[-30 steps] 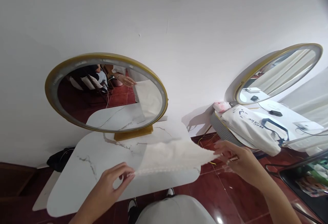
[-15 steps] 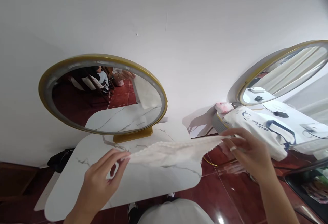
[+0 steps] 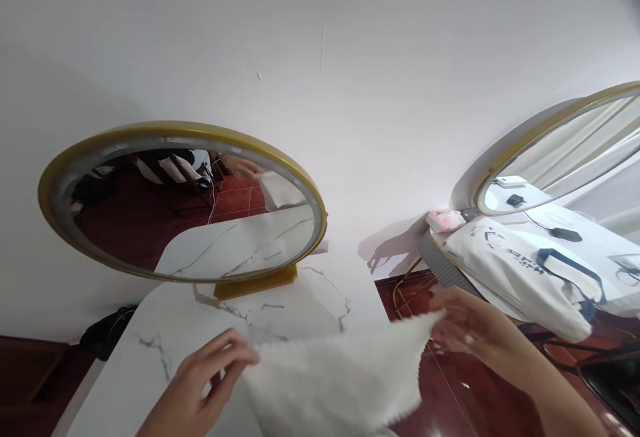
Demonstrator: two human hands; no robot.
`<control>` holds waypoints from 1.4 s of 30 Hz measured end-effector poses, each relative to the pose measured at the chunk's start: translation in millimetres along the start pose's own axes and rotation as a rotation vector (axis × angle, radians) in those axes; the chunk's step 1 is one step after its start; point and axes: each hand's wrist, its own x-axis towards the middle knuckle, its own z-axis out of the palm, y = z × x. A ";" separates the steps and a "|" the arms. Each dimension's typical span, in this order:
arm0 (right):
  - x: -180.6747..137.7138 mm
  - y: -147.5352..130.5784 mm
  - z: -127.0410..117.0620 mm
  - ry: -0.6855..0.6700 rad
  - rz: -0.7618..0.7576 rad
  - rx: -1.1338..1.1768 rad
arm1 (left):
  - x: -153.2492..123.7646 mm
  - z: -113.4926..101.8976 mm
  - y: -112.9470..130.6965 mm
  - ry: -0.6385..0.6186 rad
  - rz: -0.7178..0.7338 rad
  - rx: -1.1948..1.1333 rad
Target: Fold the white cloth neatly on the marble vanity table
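A thin white cloth [image 3: 335, 374] with a zigzag edge hangs stretched between my two hands above the marble-patterned table. My left hand [image 3: 205, 377] pinches its upper left corner between thumb and fingers. At the upper right corner my right hand [image 3: 473, 334], smeared by motion and wearing a ring, has its fingers closed on the cloth. The cloth's lower part runs out of the bottom of the view. Behind it, the white table [image 3: 305, 297] carries an oval gold-rimmed mirror [image 3: 195, 132], which reflects a hand and the cloth.
At the right, a second table holds a white fabric bag [image 3: 510, 264] with dark straps, a pink-and-white packet [image 3: 445, 220], a black adapter [image 3: 565, 234] and another gold-rimmed mirror [image 3: 555, 127]. A black item [image 3: 107, 330] lies beyond the left table edge. The floor [image 3: 450, 390] is red tile.
Both hands have come lower in the view with the cloth. The cloth, nearly edge-on before, now hangs down with its broad face showing. The camera view has shifted slightly.
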 end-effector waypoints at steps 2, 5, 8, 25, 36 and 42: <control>49.9 28.4 6.1 0.005 -0.010 0.011 | 41.0 15.5 -16.9 0.005 -0.036 0.042; 131.7 81.2 22.3 0.072 -0.010 -0.139 | 103.6 50.3 -52.6 0.035 -0.079 0.121; 190.3 127.2 43.0 0.095 0.024 -0.240 | 144.5 90.2 -90.1 0.058 -0.128 0.191; 185.3 207.1 152.9 0.186 -0.164 -1.075 | 192.7 230.4 -129.8 0.500 -0.288 0.386; 237.6 195.9 166.2 0.247 0.009 -1.095 | 222.0 211.2 -123.1 0.295 -0.351 0.557; 261.6 184.6 159.1 0.212 0.113 -1.047 | 270.2 197.4 -128.9 0.180 -0.409 0.524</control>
